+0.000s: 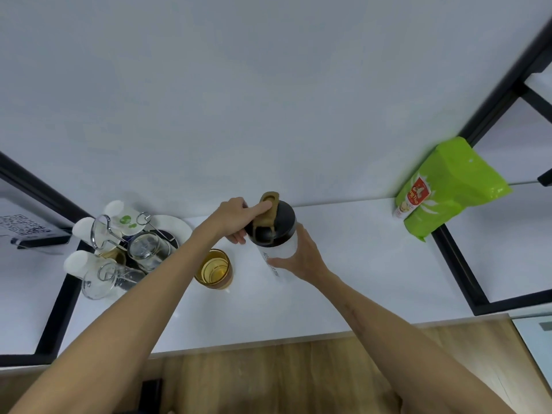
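Both hands are on the shaker bottle (287,245), right at the middle of the white countertop (367,264) and close to the back wall. The right hand (301,259) wraps the bottle's white body, thumb across the front beside the printed lettering and fingers curled round the far side, a full, snug hold. Whether the base sits on the counter cannot be told, because the wrist covers it.

Up top, the left hand (236,218) works the black lid (285,218). Its index finger lies stretched out along the brown flip cap (268,201) and touches it, with the cap's tab standing up past the rim. The other fingers curl in tight against the lid's near edge, so the grip there is narrow and closed on the lid.

Just left of the bottle stands an amber glass (213,268), apart from both hands, with the left forearm passing just above it. Further left, a wire rack (101,231) holds clear glasses (148,249) lying on their sides. Far right, a green pouch (448,186) leans against a black frame (457,264), well apart from the action.
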